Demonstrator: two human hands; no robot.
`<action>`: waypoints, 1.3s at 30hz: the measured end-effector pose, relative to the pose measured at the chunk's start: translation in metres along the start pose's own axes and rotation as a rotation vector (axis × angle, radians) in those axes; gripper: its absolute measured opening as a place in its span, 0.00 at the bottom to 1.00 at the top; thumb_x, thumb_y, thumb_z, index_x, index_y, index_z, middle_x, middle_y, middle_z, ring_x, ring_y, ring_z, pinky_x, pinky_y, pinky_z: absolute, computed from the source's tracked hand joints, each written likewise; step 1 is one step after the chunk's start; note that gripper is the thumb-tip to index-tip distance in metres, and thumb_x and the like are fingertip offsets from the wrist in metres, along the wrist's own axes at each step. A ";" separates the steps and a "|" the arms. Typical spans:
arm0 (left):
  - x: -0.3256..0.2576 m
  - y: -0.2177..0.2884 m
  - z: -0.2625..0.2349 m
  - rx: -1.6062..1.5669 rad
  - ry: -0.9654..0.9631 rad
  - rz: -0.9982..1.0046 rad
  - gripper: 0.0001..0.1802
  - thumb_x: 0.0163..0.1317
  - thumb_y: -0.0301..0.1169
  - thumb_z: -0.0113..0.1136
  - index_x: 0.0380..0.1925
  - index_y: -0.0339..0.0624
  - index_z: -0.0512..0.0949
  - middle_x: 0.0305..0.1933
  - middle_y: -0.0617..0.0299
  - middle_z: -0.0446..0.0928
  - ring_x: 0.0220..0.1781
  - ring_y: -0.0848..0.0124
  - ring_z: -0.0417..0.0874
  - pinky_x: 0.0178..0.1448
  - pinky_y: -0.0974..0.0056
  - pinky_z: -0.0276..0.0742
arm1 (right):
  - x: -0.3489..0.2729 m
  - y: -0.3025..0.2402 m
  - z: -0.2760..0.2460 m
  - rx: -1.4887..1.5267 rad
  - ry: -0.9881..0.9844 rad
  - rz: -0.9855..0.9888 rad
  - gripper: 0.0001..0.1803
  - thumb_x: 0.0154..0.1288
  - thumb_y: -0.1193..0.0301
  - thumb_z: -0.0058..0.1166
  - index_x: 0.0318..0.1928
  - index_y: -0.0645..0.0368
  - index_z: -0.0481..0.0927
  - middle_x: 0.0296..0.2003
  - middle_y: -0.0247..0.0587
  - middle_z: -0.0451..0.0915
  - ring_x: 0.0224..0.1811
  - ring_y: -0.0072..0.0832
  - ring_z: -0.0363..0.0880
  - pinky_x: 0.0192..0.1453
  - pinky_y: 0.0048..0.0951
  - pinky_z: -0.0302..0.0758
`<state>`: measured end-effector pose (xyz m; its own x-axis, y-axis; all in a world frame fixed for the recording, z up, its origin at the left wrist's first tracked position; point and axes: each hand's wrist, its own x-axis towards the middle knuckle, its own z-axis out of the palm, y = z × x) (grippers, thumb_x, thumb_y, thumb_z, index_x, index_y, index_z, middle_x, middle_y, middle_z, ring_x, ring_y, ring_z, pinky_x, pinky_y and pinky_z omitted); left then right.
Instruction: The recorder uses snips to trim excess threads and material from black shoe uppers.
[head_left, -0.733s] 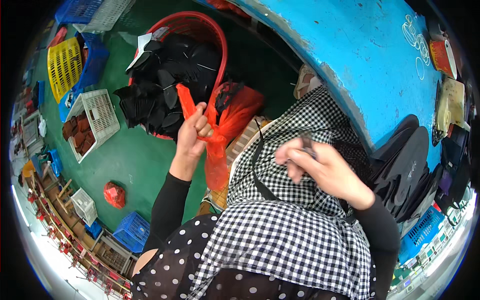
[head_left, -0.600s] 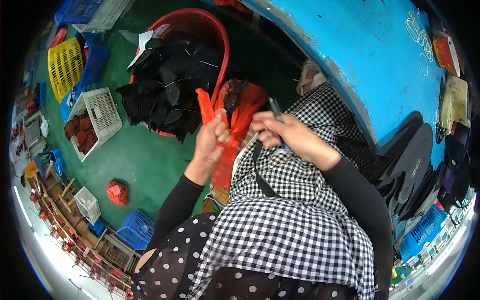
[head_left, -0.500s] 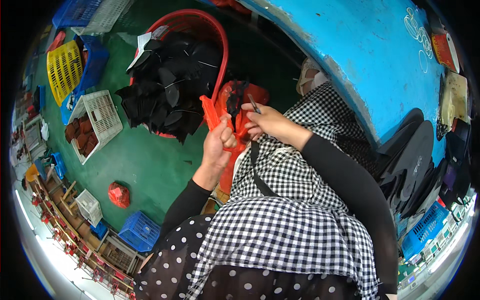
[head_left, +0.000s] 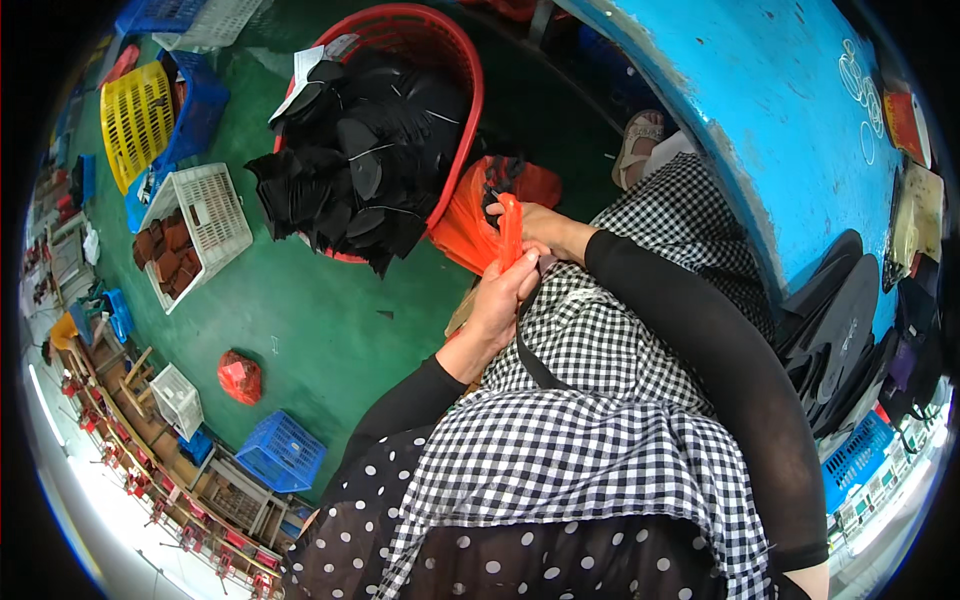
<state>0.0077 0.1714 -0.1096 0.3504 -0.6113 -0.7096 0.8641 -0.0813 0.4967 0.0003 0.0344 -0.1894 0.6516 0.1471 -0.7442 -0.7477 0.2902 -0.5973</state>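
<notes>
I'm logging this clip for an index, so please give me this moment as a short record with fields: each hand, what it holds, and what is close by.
left hand: grips the handle of the orange plastic bag
right hand: at the bag's opening, touching it
beside bag: red basket heaped with black pieces
floor: green; white crate, yellow crate
lap: checked apron
</notes>
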 end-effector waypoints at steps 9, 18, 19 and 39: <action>0.006 0.000 0.010 0.233 -0.244 0.014 0.10 0.73 0.33 0.50 0.45 0.39 0.76 0.20 0.78 0.57 0.19 0.85 0.54 0.25 0.75 0.46 | -0.008 -0.014 -0.008 -0.022 -0.166 0.006 0.26 0.73 0.68 0.47 0.69 0.55 0.64 0.54 0.42 0.76 0.45 0.25 0.76 0.45 0.24 0.75; -0.005 -0.022 -0.039 -0.231 -0.110 0.109 0.15 0.74 0.41 0.46 0.49 0.45 0.74 0.14 0.78 0.50 0.15 0.84 0.49 0.22 0.72 0.43 | -0.067 -0.039 -0.033 0.868 0.154 -0.272 0.11 0.76 0.66 0.41 0.54 0.53 0.70 0.32 0.34 0.74 0.16 0.12 0.57 0.18 0.14 0.55; -0.004 -0.017 -0.041 -0.313 -0.114 0.065 0.18 0.75 0.45 0.43 0.50 0.45 0.73 0.14 0.77 0.49 0.14 0.83 0.48 0.22 0.72 0.44 | -0.076 -0.041 -0.026 0.737 0.128 -0.234 0.11 0.76 0.65 0.43 0.53 0.54 0.70 0.30 0.34 0.75 0.15 0.11 0.57 0.17 0.13 0.54; 0.072 0.142 -0.059 -0.065 -0.250 0.088 0.13 0.69 0.37 0.56 0.47 0.42 0.75 0.30 0.71 0.70 0.28 0.78 0.68 0.39 0.73 0.65 | -0.100 -0.039 0.032 -0.619 -0.470 -0.253 0.14 0.73 0.65 0.48 0.50 0.59 0.78 0.37 0.41 0.84 0.31 0.27 0.83 0.42 0.30 0.77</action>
<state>0.1765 0.1621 -0.1198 0.3323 -0.7898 -0.5156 0.8583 0.0265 0.5125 -0.0314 0.0381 -0.0819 0.6927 0.5681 -0.4442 -0.4167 -0.1874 -0.8895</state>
